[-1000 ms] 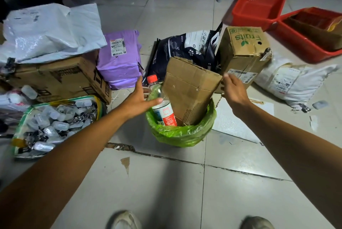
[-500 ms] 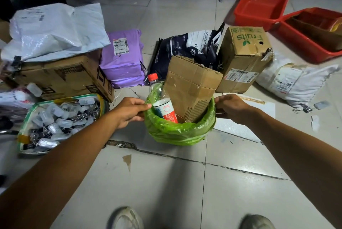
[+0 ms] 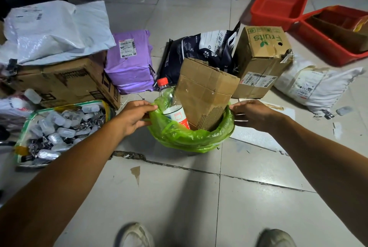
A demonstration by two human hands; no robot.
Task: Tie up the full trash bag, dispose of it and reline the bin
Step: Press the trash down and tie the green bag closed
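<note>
Tiled floor [image 3: 258, 197], parcel clutter from nine to two o'clock: green trash bag [image 3: 191, 137] at centre, holding bottle [image 3: 173, 107] and cardboard [image 3: 205, 95]; left hand [image 3: 133, 116] and right hand [image 3: 253, 114] pinching its rim at nine and three; tying, disposal, relining outstanding.

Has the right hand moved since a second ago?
Yes. The right hand came down from the Fruits box to the green bag rim beside the cardboard.
</note>
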